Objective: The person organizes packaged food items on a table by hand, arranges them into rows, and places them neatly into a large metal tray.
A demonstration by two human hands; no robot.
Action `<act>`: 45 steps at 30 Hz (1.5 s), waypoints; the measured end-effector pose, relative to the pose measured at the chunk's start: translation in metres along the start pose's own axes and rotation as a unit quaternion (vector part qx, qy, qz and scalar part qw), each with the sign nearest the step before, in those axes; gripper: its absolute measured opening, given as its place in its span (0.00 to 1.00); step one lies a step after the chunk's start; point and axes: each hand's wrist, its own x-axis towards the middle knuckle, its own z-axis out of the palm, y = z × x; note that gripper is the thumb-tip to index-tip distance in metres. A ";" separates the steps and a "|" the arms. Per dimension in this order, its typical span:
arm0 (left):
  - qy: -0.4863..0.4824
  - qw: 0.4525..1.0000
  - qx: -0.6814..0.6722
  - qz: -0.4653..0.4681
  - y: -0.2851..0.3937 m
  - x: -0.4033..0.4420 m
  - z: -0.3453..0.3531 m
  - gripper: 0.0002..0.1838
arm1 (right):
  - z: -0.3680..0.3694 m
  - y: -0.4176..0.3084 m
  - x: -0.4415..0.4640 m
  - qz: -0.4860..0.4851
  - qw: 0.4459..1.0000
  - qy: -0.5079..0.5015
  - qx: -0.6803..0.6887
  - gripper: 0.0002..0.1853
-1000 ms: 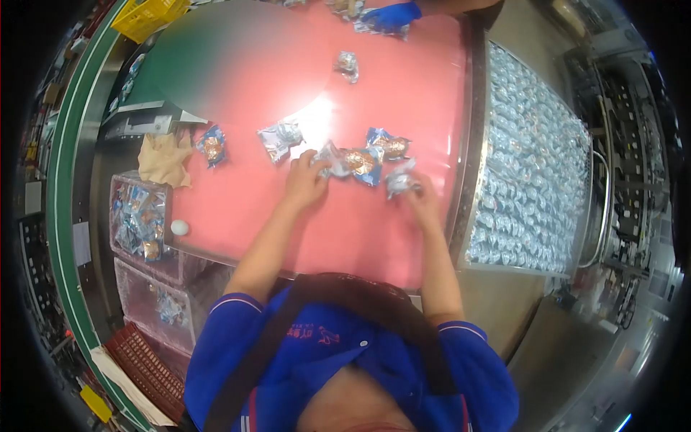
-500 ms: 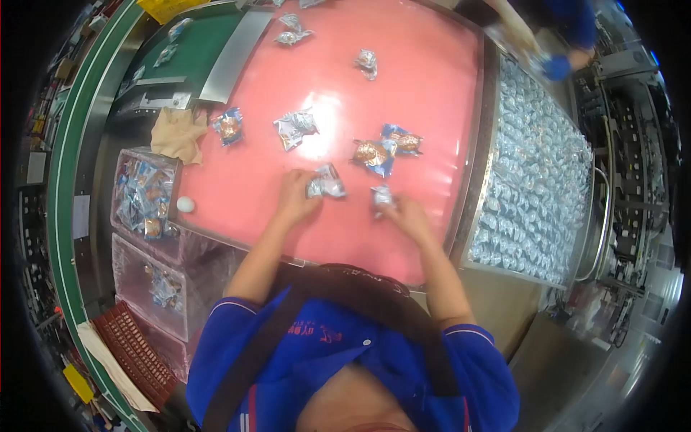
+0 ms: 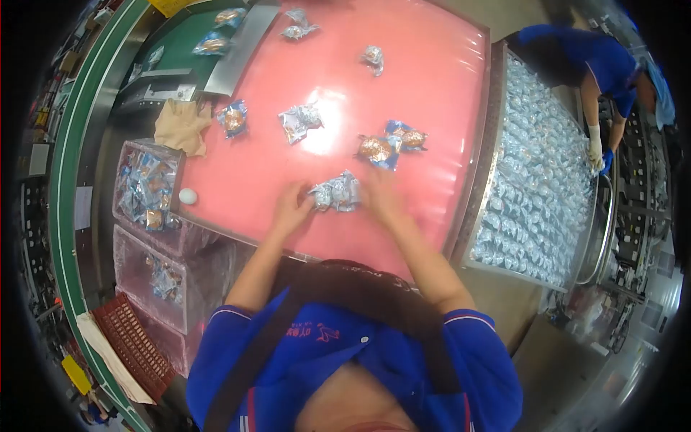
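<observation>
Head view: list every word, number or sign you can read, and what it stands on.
No text reads clearly.
Blue shirt: red print, too blurred.
Dark apron: faint lettering, too small.
Packets: too small and blurred.
White sheet, left: any marks too small.

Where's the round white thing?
The round white thing is on the left of the head view, at the edge of the pink table, beside the clear bin of packets and left of the left hand.

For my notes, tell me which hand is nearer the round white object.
Left. The left hand is right of the round white object; the right hand is farther right, beyond the silvery packets.
</observation>
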 end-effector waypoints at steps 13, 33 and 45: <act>0.078 0.995 0.041 0.038 0.014 0.019 -0.029 0.26 | -0.058 0.012 0.055 -0.122 0.973 -0.151 -0.129 0.07; 0.193 0.943 0.270 0.030 -0.062 0.159 -0.173 0.30 | -0.056 0.102 0.055 0.282 0.912 -0.062 0.291 0.26; 0.067 0.874 -0.469 -0.106 0.037 -0.021 -0.016 0.25 | -0.018 0.081 -0.005 0.168 0.949 -0.148 0.221 0.16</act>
